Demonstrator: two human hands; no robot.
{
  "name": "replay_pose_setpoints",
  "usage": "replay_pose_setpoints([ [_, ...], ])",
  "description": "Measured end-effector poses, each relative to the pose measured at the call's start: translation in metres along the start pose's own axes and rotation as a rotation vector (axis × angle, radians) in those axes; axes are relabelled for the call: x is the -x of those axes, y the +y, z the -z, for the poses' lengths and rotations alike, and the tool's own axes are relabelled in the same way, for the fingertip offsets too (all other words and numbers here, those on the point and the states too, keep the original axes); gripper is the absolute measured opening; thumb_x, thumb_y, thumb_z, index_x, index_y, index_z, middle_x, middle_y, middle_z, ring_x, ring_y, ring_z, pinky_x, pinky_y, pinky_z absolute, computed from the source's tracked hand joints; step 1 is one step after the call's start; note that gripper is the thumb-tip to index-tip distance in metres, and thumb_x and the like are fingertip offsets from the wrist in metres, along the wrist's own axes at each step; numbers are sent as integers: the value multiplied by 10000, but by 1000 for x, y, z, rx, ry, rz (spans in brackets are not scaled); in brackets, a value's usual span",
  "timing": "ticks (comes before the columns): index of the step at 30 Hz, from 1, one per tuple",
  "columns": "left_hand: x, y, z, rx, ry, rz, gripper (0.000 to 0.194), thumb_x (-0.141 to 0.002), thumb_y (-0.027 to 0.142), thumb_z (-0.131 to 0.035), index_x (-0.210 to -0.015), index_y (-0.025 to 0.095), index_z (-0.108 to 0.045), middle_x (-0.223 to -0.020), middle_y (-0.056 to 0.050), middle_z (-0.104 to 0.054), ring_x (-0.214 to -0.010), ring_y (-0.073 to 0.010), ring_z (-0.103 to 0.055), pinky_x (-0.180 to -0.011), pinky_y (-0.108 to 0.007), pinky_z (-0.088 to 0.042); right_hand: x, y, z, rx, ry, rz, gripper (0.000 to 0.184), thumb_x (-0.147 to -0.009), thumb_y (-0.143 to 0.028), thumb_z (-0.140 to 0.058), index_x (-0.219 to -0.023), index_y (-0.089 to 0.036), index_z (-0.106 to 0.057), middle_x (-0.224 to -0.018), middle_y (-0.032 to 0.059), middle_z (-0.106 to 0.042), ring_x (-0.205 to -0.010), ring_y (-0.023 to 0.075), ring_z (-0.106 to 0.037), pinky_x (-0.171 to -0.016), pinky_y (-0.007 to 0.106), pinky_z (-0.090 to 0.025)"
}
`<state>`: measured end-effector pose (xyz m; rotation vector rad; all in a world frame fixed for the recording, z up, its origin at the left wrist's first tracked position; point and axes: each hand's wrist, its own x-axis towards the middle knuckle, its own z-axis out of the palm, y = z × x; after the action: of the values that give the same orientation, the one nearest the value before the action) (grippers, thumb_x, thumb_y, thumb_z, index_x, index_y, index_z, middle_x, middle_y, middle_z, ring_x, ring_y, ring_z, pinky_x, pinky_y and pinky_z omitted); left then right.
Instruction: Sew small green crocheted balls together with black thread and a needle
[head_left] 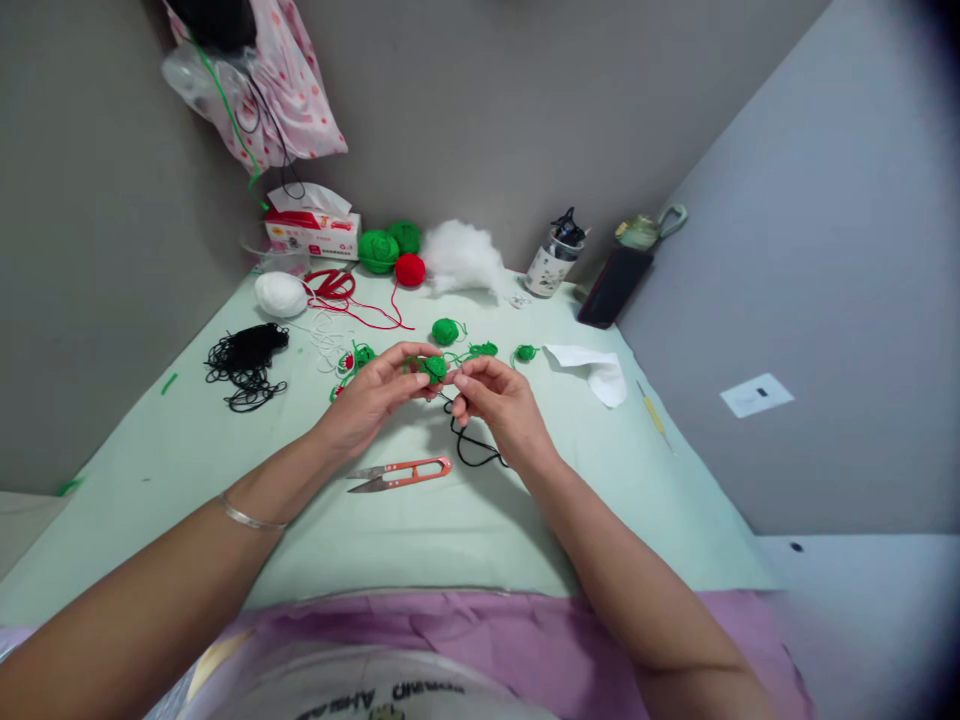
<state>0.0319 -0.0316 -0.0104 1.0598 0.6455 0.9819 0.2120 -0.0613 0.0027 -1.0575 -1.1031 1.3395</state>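
Between the thumb and fingers of my left hand [384,388] is a small green crocheted piece [434,370]. My right hand [495,400] is pinched close against its right side; what lies in those fingertips is too small to make out. A black yarn strand [474,462] hangs below the hands and loops on the table beside my right hand. Orange-handled thread snips [401,473] lie on the table just below my hands, blades pointing left. Green and red crocheted pieces [346,366] sit partly hidden behind my left hand. Small green pieces [445,332] rest just beyond the hands.
At the back are a tissue box [315,236], green yarn balls [379,251], a red ball [410,269], white stuffing [463,258], a pen cup [553,268] and a leaning phone [616,283]. Black yarn [251,360] lies left; a yellow-handled hook [655,413] lies right.
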Motion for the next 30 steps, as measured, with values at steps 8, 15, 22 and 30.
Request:
replay_pose_setpoints([
  [8, -2, -5, -1, 53, -17, 49, 299, -832, 288, -735, -1121, 217, -707, -1060, -33, -705, -877, -164, -666, -919, -329, -499, 6, 1, -6, 180, 127, 208, 185, -810, -351, -749, -827, -193, -654, -699, -21, -627, -541, 96, -588, -523, 236, -490],
  [15, 0, -7, -3, -187, 77, -112, 275, -842, 329, -730, -1101, 241, -695, -1090, -40, -698, -1007, -202, -617, -929, -320, -463, 0, 10, -5, -76, 67, -16, 340, -770, -439, -759, -859, -211, -524, -897, -2, -710, -501, 80, -613, -466, 212, -494],
  [22, 0, -7, 1, -406, 127, -227, 274, -842, 311, -723, -1097, 226, -670, -1137, -45, -660, -999, -199, -602, -914, -298, -445, -3, 15, -5, -248, -47, -227, 362, -686, -370, -839, -834, -195, -559, -648, -32, -668, -490, 77, -575, -482, 182, -480],
  [30, -3, -9, 5, -387, 160, -222, 280, -778, 249, -751, -1049, 211, -687, -971, -28, -660, -878, -175, -593, -835, -288, -462, 1, 7, -5, -182, -175, -330, 286, -749, -405, -775, -861, -157, -690, -599, -52, -571, -454, 39, -412, -454, 175, -345],
])
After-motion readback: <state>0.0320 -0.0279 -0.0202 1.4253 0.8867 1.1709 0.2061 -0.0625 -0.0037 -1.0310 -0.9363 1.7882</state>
